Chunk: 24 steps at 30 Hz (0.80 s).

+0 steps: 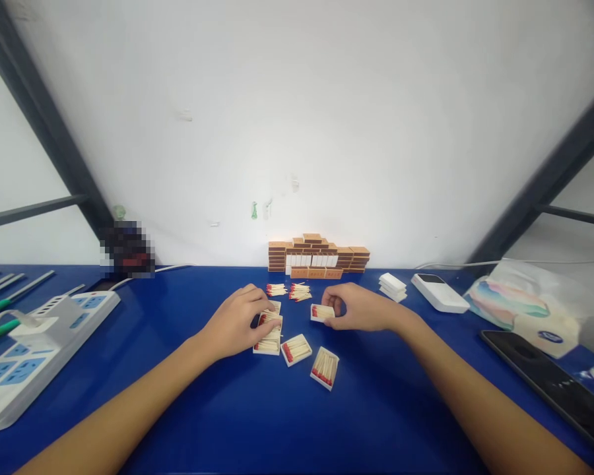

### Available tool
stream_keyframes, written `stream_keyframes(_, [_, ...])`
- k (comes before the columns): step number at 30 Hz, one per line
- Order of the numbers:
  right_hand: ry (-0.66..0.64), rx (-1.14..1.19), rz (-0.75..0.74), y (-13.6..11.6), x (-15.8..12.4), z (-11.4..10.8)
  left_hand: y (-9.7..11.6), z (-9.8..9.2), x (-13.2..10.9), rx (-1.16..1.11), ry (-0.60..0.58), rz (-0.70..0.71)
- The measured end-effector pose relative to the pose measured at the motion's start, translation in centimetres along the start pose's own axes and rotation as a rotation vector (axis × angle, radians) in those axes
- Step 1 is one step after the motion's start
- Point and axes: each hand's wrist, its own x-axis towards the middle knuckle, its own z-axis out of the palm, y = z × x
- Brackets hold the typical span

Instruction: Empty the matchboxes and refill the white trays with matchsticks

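Note:
My right hand pinches a small white matchbox tray of red-tipped matches between thumb and fingers. My left hand curls over the left edge of a short column of filled trays, its thumb and forefinger closed on the middle matchbox tray. Below it sits another full tray. Two more filled trays, one tilted and one nearer me, lie on the blue table. Two loose piles of matches, a left pile and a right pile, lie beyond my hands.
Brown matchboxes are stacked against the wall, with white trays standing among them. To the right are stacked white trays, a white device, a tissue pack and a black phone. A power strip lies left.

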Motion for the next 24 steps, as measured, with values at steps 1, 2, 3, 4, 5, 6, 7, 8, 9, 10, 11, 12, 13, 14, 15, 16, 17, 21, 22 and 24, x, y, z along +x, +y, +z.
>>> stream_keyframes(1, [0.022, 0.016, 0.0, 0.1, 0.1, 0.1, -0.2, 0.0, -0.1, 0.001, -0.001, -0.023])
stream_keyframes(2, [0.047, 0.03, -0.001, 0.2, 0.3, 0.2, -0.3, 0.1, -0.1, -0.001, -0.005, -0.044])
stream_keyframes(3, [0.077, 0.042, -0.004, 0.2, 0.6, 0.3, -0.5, 0.1, -0.1, -0.007, -0.005, -0.062])
stream_keyframes(4, [0.109, 0.052, -0.012, 0.2, 1.0, 0.5, -0.7, 0.2, 0.0, -0.016, -0.002, -0.079])
stream_keyframes(5, [0.145, 0.064, -0.027, 0.2, 1.5, 0.7, -0.9, 0.2, 0.2, -0.028, 0.008, -0.095])
stream_keyframes(6, [0.18, 0.079, -0.051, 0.2, 2.1, 1.0, -1.3, 0.2, 0.6, -0.044, 0.021, -0.111])
stream_keyframes(7, [0.215, 0.095, -0.082, 0.1, 2.9, 1.2, -1.7, 0.2, 1.2, -0.06, 0.041, -0.133])
stream_keyframes(8, [0.247, 0.107, -0.118, 0.0, 3.8, 1.4, -2.1, 0.2, 1.9, -0.077, 0.06, -0.161])
stream_keyframes(9, [0.271, 0.116, -0.156, -0.2, 4.9, 1.6, -2.7, 0.0, 2.7, -0.097, 0.07, -0.19])
stream_keyframes(10, [0.283, 0.121, -0.191, -0.5, 5.9, 1.8, -3.3, -0.1, 3.6, -0.121, 0.076, -0.226])
stream_keyframes(11, [0.284, 0.125, -0.219, -0.7, 7.0, 1.9, -4.0, -0.2, 4.4, -0.163, 0.048, -0.252])
stream_keyframes(12, [0.276, 0.128, -0.238, -1.0, 8.0, 2.0, -4.6, -0.3, 5.2, -0.222, -0.024, -0.25])
stream_keyframes(13, [0.27, 0.13, -0.253, -1.3, 8.8, 2.2, -5.3, -0.4, 5.8, -0.274, -0.086, -0.247])
stream_keyframes(14, [0.271, 0.131, -0.264, -1.6, 9.6, 2.3, -6.0, -0.3, 6.3, -0.311, -0.112, -0.26])
stream_keyframes(15, [0.282, 0.131, -0.275, -1.9, 10.1, 2.4, -6.6, -0.2, 6.5, -0.352, -0.122, -0.275])
stream_keyframes(16, [0.302, 0.128, -0.289, -2.0, 10.6, 2.6, -7.1, 0.0, 6.6, -0.395, -0.117, -0.292])
stream_keyframes(17, [0.323, 0.121, -0.303, -2.1, 10.8, 2.7, -7.5, 0.3, 6.6, -0.437, -0.097, -0.314])
stream_keyframes(21, [0.362, 0.088, -0.326, -1.8, 10.9, 3.4, -8.3, 1.4, 5.7, -0.544, -0.027, -0.365])
stream_keyframes(22, [0.362, 0.083, -0.323, -1.5, 10.8, 3.5, -8.3, 1.6, 5.5, -0.543, -0.016, -0.364])
stream_keyframes(24, [0.366, 0.078, -0.321, -1.1, 10.7, 3.7, -8.2, 1.8, 5.1, -0.524, 0.002, -0.352])
